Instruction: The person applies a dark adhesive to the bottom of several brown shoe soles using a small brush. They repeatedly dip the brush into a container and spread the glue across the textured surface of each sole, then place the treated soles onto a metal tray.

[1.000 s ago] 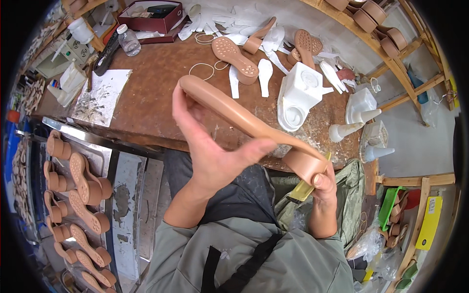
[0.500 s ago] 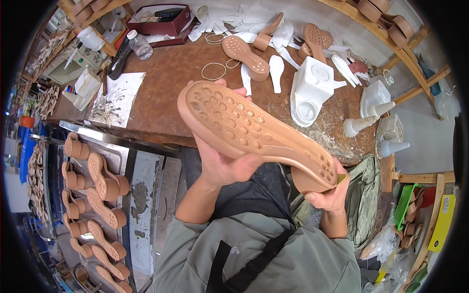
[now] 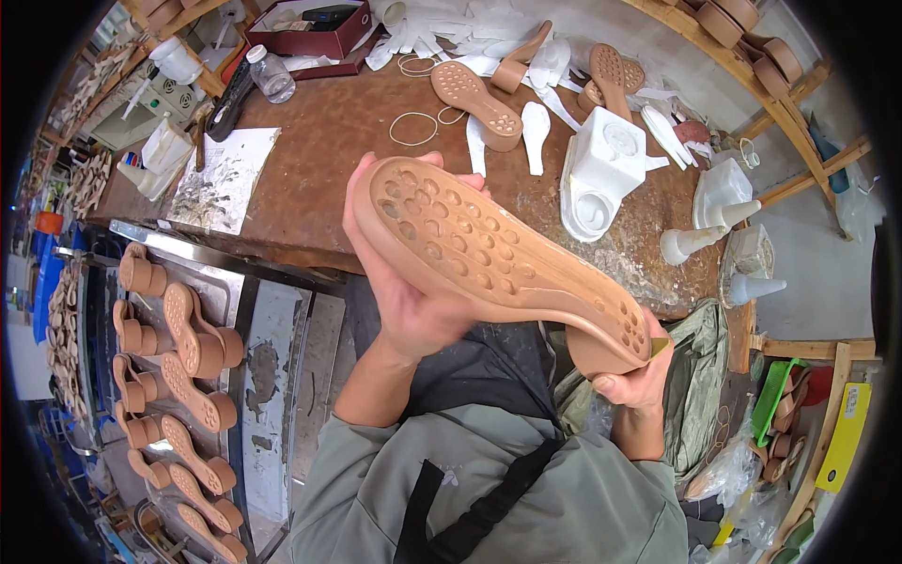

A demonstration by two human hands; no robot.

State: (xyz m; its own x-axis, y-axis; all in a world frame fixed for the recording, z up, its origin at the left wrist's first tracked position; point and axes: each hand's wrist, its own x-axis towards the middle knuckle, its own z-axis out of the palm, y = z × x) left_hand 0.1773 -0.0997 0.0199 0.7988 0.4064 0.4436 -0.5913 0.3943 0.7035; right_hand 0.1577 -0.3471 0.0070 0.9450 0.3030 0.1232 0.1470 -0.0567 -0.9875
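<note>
A tan shoe sole (image 3: 512, 268) with a raised heel hangs over the near edge of the workbench, its dimpled face turned up. My left hand (image 3: 413, 315) is wrapped round the wide toe end, thumb along the near side and fingertips showing past the far edge. At the heel end, my right hand (image 3: 637, 383) grips the sole with its thumb on the near side. A small olive-yellow piece (image 3: 660, 350) shows between the right hand and the heel; its kind is unclear.
On the brown workbench (image 3: 310, 188) lie more soles (image 3: 477, 101), white cut pieces (image 3: 535, 136), a white plastic container (image 3: 601, 179) and a clear bottle (image 3: 272, 77). Several tan heeled soles sit on a metal tray (image 3: 225, 282) at left. Nozzle-tipped bottles (image 3: 695, 242) stand at right.
The toe end of the sole has shifted slightly right, with my left hand round it. The heel end stays nearly in place in my right hand. The view has shifted a little.
</note>
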